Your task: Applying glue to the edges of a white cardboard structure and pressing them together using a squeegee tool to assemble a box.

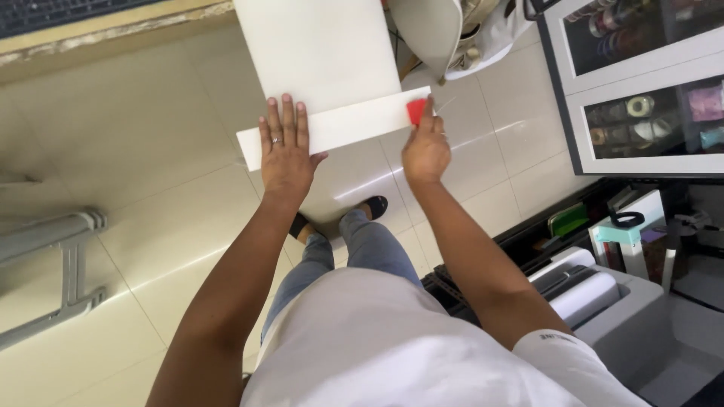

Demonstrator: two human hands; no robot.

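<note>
A large white sheet (320, 53) hangs in front of me with its near edge folded over into a long strip (354, 122). My left hand (285, 147) lies flat on the left part of that strip, fingers spread, a ring on one finger. My right hand (424, 147) grips a small red flat tool (415, 111) and presses it against the right end of the strip. Below the sheet I see my legs in jeans and dark sandals (375, 205) on the tiled floor.
A glass-fronted white cabinet (641, 83) with rolls and small goods stands at the right. A grey machine with a white roll (596, 290) sits at the lower right beside dark trays. A grey metal frame (53, 249) lies on the floor at left.
</note>
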